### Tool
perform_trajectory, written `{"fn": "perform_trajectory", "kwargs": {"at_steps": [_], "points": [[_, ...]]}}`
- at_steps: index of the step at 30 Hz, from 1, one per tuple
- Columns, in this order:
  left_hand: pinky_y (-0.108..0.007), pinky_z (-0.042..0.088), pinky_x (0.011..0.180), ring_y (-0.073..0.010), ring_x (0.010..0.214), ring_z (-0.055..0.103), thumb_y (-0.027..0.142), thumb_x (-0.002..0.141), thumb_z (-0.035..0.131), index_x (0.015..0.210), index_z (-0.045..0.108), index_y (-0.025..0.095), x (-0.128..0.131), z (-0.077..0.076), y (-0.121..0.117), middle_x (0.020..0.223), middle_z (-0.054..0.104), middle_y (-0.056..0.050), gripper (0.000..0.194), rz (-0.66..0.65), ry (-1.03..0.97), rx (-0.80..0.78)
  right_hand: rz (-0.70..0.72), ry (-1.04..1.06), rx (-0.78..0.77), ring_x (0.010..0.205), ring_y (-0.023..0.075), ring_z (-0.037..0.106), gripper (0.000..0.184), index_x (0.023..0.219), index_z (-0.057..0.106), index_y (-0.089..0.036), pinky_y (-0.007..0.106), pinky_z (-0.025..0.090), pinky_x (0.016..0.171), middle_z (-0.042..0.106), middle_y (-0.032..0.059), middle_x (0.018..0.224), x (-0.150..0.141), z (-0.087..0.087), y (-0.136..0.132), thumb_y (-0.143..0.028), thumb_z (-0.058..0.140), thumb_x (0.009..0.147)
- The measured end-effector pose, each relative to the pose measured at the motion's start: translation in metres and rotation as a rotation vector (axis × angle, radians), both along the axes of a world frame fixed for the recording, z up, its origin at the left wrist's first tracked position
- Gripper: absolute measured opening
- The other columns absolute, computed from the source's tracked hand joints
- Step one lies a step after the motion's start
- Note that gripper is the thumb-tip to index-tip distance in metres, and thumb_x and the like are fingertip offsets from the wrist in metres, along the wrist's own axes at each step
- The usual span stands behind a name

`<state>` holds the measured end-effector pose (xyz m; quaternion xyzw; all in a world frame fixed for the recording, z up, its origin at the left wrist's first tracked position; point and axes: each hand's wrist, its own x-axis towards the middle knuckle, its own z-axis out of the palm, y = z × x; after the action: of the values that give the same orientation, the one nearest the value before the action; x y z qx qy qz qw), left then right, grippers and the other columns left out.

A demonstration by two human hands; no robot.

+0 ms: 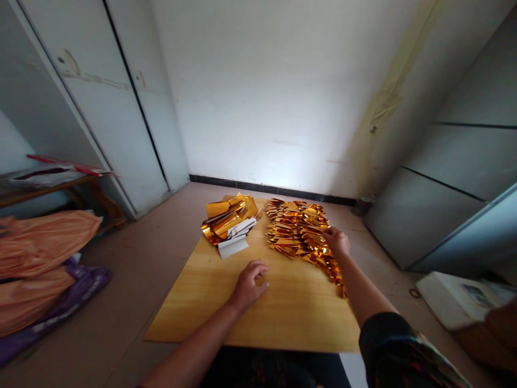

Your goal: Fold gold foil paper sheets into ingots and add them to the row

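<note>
A wooden tabletop [194, 302] lies in front of me. My left hand [249, 283] rests over its middle, holding nothing, with the fingers loosely bent and the thumb apart from them. At the right side of the board, my right hand [337, 240] is pinched on a folded gold foil paper [320, 230] at the edge of a pile. That pile of folded gold foil papers [297, 221] is spread in overlapping rows, trailing down toward the right edge. To its left lies a loose stack of gold foil sheets [230, 218], some showing a white back [233, 247].
A skirted white wall [262, 108] stands behind the table. Grey cabinets [92, 97] are at left, beside a wooden bench [92, 194] and orange and purple bags [44, 242]. At right are a grey cabinet [444, 178] and a white box [448, 302] on the floor.
</note>
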<state>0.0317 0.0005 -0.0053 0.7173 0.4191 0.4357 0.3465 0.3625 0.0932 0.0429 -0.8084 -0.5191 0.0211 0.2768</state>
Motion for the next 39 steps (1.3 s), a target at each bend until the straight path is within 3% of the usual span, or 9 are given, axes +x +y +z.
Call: {"fn": "perform_trajectory", "kwargs": {"at_steps": [20,32,39], "points": [[-0.03,0.054,0.078,-0.0187,0.092,0.061,0.011,0.064,0.06,0.092,0.066,0.019,-0.003,-0.002,-0.006,0.114,0.059,-0.01,0.03,0.005,0.067,-0.002,-0.059,-0.053,-0.055,0.064,0.0142,0.056,0.022,0.089,0.072,-0.024,0.021,0.029,0.052,0.069,0.0039,0.08,0.004,-0.015,0.032,-0.034,0.056,0.077],[-0.032,0.053,0.082,-0.0208,0.098,0.06,0.011,0.064,0.061,0.09,0.066,0.02,-0.004,0.0,-0.007,0.113,0.06,-0.01,0.028,0.008,0.07,-0.011,-0.102,-0.038,-0.071,0.064,0.0143,0.055,0.026,0.092,0.071,-0.026,0.021,0.028,0.052,0.069,0.003,0.08,0.008,-0.024,0.023,-0.039,0.052,0.08],[-0.031,0.053,0.083,-0.0215,0.1,0.06,0.01,0.063,0.061,0.088,0.066,0.02,-0.003,-0.001,-0.007,0.111,0.061,-0.009,0.027,0.017,0.072,0.03,-0.151,-0.08,-0.083,0.063,0.0145,0.054,0.027,0.091,0.071,-0.026,0.022,0.03,0.053,0.068,0.0049,0.081,0.006,-0.019,0.025,-0.039,0.05,0.081]]}}
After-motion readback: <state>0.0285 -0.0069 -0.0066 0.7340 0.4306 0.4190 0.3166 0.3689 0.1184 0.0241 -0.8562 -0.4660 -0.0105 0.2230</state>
